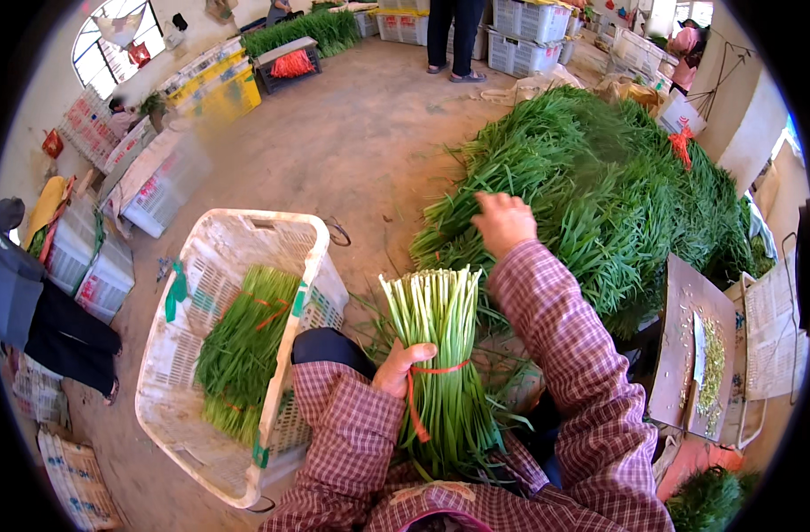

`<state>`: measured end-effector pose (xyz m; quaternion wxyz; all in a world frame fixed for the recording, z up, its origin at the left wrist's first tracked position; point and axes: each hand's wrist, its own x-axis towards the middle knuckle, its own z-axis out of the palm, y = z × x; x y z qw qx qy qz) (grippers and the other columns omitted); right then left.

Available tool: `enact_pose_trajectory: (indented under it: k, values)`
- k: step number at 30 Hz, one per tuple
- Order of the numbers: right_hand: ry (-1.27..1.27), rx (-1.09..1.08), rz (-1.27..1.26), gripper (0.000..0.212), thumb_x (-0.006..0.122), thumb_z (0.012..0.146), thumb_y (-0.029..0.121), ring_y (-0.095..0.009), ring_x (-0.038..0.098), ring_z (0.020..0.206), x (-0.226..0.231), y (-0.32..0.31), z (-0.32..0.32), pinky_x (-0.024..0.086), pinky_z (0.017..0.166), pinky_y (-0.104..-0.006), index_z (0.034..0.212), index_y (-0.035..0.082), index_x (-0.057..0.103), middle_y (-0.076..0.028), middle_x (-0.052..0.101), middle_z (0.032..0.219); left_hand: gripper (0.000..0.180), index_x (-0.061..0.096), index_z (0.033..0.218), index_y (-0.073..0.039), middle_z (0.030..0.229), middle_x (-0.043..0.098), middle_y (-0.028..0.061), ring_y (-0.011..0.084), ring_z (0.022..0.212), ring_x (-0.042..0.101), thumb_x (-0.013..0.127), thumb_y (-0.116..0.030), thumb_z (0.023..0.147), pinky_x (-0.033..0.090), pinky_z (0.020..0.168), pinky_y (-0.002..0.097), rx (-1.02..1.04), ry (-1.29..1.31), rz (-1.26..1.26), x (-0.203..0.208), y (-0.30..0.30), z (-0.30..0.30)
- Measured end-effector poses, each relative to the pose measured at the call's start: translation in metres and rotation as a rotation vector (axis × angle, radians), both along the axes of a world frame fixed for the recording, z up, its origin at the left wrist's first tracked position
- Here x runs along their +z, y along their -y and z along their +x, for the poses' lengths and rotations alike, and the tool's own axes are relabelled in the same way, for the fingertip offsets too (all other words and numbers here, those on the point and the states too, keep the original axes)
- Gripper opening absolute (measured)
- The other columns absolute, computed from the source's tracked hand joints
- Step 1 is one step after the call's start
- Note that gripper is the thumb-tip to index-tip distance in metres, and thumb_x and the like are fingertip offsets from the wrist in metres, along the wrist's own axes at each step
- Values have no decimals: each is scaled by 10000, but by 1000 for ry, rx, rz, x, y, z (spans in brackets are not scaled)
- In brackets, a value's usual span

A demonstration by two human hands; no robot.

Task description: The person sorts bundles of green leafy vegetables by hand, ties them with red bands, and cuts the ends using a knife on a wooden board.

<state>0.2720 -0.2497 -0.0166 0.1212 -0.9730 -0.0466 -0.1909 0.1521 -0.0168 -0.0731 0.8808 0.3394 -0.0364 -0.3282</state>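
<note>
My left hand (403, 368) is closed around a bundle of garlic chives (445, 346), held upright in front of my body with the pale cut ends on top. A red tie (440, 368) circles the bundle at its middle, and one loose end of it hangs down. My right hand (504, 222) is stretched out at the near left edge of a big heap of loose chives (600, 186), its fingers somewhat spread and nothing visible in them. Whether its fingertips touch the leaves, I cannot tell.
Left of me stands a white plastic crate (187, 390) with tied chive bundles (254, 346) inside. At right, a knife (697, 363) lies on a board (673, 355) among chopped bits. Stacked crates (524, 40) and a standing person (455, 40) are at the back; another person (46, 310) stands at left.
</note>
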Motion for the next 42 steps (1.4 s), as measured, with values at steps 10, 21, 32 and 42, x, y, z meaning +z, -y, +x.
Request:
enact_pose_trajectory:
  k: [10, 21, 32, 42]
  values:
    - [-227, 453, 946, 1039, 663, 823, 580, -385, 408, 1330, 21, -49, -96, 324, 1114, -438, 1493, -36, 161, -304, 388, 1428, 678, 498, 1277, -4, 1148, 624, 93, 181, 1021, 615, 805, -128, 686, 495, 906, 332, 354, 450, 332, 59, -4, 31]
    - [755, 455, 1168, 400, 491, 999, 257, -198, 634, 980, 179, -31, -103, 462, 947, -350, 1326, 26, 497, -124, 648, 1097, 908, 465, 1346, -43, 1092, 626, 144, 300, 979, 632, 893, -196, 561, 502, 886, 384, 679, 1381, 1026, 80, 28, 44]
    - [-844, 588, 1604, 1046, 385, 780, 805, -237, 483, 1287, 14, 77, -145, 407, 1070, -408, 1453, 5, 331, -166, 475, 1413, 479, 510, 1356, -309, 1091, 596, 58, 205, 1081, 580, 520, -200, 890, 356, 1063, 569, 443, 2491, 1000, 149, 51, 43]
    - [-832, 562, 1897, 749, 532, 922, 551, -301, 502, 1265, -2, 71, -163, 413, 1061, -481, 1448, 49, 349, -158, 433, 1448, 929, 452, 1409, -217, 1118, 576, 74, 231, 1083, 568, 843, -266, 568, 340, 1064, 576, 319, 2027, 831, 116, 46, 33]
